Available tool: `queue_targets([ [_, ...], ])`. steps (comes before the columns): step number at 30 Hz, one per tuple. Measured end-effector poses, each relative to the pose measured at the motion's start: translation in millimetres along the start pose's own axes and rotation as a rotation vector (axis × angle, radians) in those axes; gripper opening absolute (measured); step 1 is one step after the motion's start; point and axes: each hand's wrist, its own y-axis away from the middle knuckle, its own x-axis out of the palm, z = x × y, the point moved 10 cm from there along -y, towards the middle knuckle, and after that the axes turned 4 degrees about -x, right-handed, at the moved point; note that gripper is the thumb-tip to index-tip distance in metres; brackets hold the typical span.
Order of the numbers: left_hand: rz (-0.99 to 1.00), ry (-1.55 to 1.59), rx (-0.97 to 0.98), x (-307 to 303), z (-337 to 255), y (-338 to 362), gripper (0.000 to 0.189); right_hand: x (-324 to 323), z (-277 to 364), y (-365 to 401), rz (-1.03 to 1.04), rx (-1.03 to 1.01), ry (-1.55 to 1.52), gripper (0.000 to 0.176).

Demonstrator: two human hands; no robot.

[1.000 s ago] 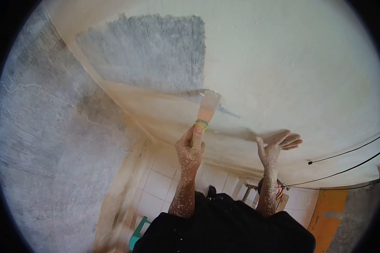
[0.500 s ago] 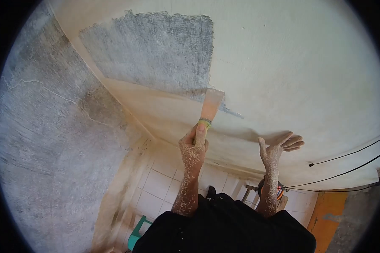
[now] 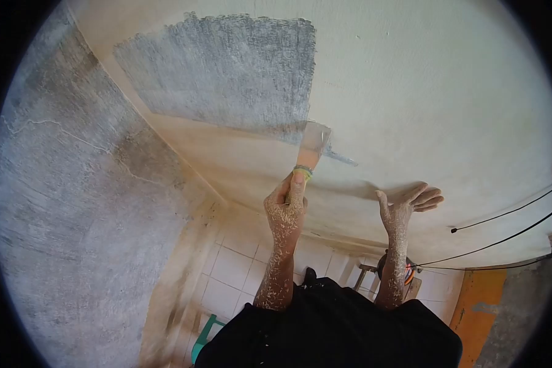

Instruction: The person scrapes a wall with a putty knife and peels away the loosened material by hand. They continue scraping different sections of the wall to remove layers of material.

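Observation:
My left hand (image 3: pixel 287 199) grips a scraper (image 3: pixel 314 140) by its yellow-green handle. The broad blade lies against the pale painted wall (image 3: pixel 435 110), at the lower right corner of a bare grey patch (image 3: pixel 227 73). A short grey streak (image 3: pixel 341 159) runs off to the right of the blade. Lower on the same wall, my right hand (image 3: pixel 405 207) rests with its fingers spread and nothing in it. Small pale flakes cover both hands and forearms.
A grey wall (image 3: pixel 73 184) with a pale crack meets the painted one at a corner on the left. Below are floor tiles (image 3: pixel 230 270), a green stool (image 3: pixel 205 334) and a dark round object with orange stripes (image 3: pixel 383 268). Black cables (image 3: pixel 503 221) hang at the right.
My left hand and the scraper appear slightly higher and further right in view. The right hand stays spread on the wall. The whole view has shifted a little.

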Motion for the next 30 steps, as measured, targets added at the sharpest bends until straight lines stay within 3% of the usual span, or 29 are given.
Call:
queue_targets([
  [3,0.029,0.032,-0.052,-7,10,2,0.038,4,-4,2,0.005,-0.004,0.031,0.125],
  [6,0.006,0.008,0.013,2,-7,-10,0.038,-7,2,-3,-0.148,-0.137,-0.03,0.123],
  [9,0.064,0.037,-0.008,0,-4,-10,0.039,-2,1,0,-0.107,-0.104,-0.148,0.124],
  [13,0.067,0.008,0.004,-8,10,-9,0.04,1,-4,-6,-0.128,-0.08,-0.087,0.123],
  [16,0.042,-0.098,0.222,7,-33,-26,0.04,-3,-6,10,-0.1,-0.074,-0.058,0.123],
  [19,0.08,-0.024,0.2,17,-77,-27,0.039,-2,-5,-4,-0.094,-0.07,-0.034,0.123],
  [20,0.037,-0.08,0.254,6,-60,-31,0.039,-3,-6,-2,-0.1,-0.075,-0.029,0.123],
  [23,0.052,-0.042,0.061,-18,28,-27,0.039,-1,-8,1,-0.114,-0.061,-0.016,0.122],
  [26,0.021,-0.029,0.144,-12,18,-19,0.038,0,-8,1,-0.12,-0.046,-0.023,0.122],
  [30,0.104,0.006,0.258,12,-46,-30,0.037,2,-10,0,-0.116,-0.034,-0.003,0.122],
])
